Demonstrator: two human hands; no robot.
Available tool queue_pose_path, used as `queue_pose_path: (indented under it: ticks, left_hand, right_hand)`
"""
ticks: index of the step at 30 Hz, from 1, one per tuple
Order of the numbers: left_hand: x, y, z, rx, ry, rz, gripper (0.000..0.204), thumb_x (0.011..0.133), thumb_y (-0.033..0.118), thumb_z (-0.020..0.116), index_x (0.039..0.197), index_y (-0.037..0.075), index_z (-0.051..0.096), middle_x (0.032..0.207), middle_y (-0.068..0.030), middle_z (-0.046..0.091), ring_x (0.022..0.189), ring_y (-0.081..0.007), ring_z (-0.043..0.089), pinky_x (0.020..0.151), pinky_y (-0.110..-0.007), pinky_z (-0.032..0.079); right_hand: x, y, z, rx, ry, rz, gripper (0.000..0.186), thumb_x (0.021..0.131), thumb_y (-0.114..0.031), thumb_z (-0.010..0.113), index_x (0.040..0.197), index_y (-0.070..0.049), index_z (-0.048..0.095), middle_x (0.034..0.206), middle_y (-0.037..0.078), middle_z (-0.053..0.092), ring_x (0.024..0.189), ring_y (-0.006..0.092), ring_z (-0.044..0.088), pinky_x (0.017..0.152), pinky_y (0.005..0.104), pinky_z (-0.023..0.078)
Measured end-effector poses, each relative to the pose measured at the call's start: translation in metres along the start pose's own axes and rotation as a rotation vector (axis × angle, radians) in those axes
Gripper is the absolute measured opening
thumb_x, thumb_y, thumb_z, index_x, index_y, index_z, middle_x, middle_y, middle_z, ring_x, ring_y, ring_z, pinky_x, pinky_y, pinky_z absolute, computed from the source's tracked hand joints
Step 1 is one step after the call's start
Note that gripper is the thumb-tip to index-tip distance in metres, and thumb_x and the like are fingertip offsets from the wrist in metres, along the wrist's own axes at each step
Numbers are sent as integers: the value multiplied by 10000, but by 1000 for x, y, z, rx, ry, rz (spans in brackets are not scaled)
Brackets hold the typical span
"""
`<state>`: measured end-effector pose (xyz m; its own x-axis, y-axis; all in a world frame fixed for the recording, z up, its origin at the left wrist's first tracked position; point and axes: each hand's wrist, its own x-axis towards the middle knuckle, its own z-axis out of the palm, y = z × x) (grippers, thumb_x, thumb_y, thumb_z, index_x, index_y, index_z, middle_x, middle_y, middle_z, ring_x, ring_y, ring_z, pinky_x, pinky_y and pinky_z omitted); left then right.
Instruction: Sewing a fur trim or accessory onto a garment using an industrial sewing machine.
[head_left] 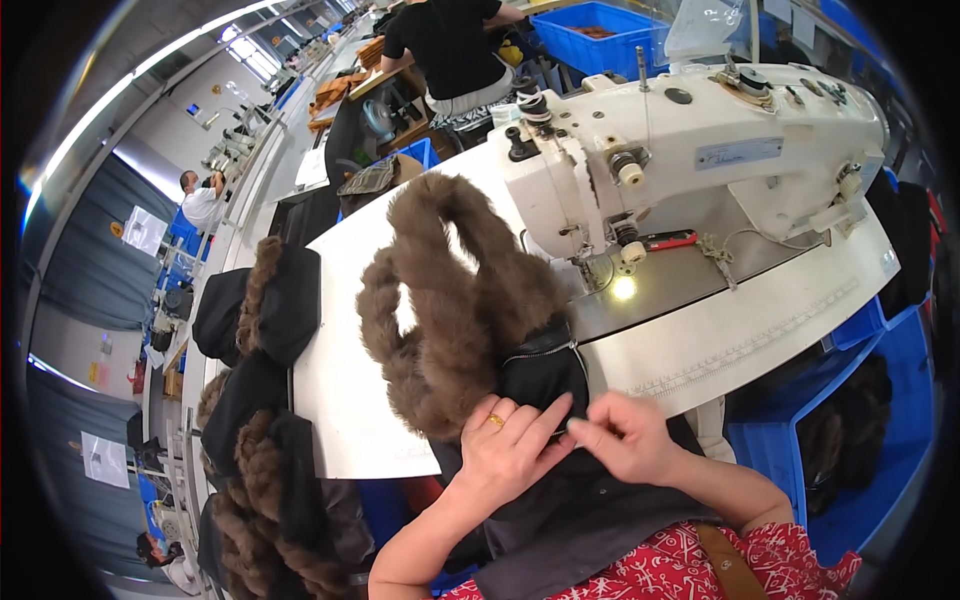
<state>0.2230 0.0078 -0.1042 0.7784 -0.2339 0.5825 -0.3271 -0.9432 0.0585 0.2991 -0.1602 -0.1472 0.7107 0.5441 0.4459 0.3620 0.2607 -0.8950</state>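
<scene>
A black garment piece (540, 378) with brown fur trim (440, 300) lies over the front edge of the white sewing table, part of it down toward my lap. The fur forms thick loops on the tabletop. A metal zipper (543, 350) curves along the black cloth. My left hand (510, 445), with a ring on one finger, grips the black cloth just below the fur. Close beside it, my right hand (625, 437) is curled and slightly blurred, thumb and fingers together at the cloth's edge by the zipper's lower end. What it pinches is too small to make out.
A white sewing machine (690, 160) stands at the back right, its lamp lit. Red-handled snips (668, 240) lie under its arm. More fur-trimmed black pieces (262, 450) are piled at left. Blue bins (860, 430) sit at right. A person in black (440, 50) works beyond.
</scene>
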Motion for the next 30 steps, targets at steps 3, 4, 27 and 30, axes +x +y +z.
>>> queue_pose_path:
  ticks: [3,4,27,30]
  left_hand:
    - [2,3,-2,-27,-47,-31,431,652,196,797,1058,94,695,715,-4,472,638,-180,492,702,-321,436]
    - [2,5,-1,11,-49,-23,432,636,201,792,1046,101,698,719,-4,473,637,-181,488,696,-322,433]
    - [-10,8,-4,68,-9,24,264,628,115,697,883,51,679,879,-36,649,701,-207,567,812,-360,429]
    - [-12,8,-4,77,-29,50,270,625,122,691,886,56,683,876,-26,650,692,-201,567,815,-358,430]
  right_hand:
    - [-2,-10,2,-80,-39,11,189,891,-74,719,798,-29,561,601,42,553,484,93,527,438,271,407]
    - [-2,-12,2,-103,-39,19,188,886,-72,721,796,-30,562,609,53,565,497,103,543,454,273,425]
    - [127,-27,-44,-464,-1129,-181,161,925,-144,594,1052,-90,678,1006,43,664,972,280,646,778,408,522]
    - [131,-26,-36,-588,-1249,-186,130,903,-129,598,1005,-90,669,983,46,656,969,276,647,782,408,530]
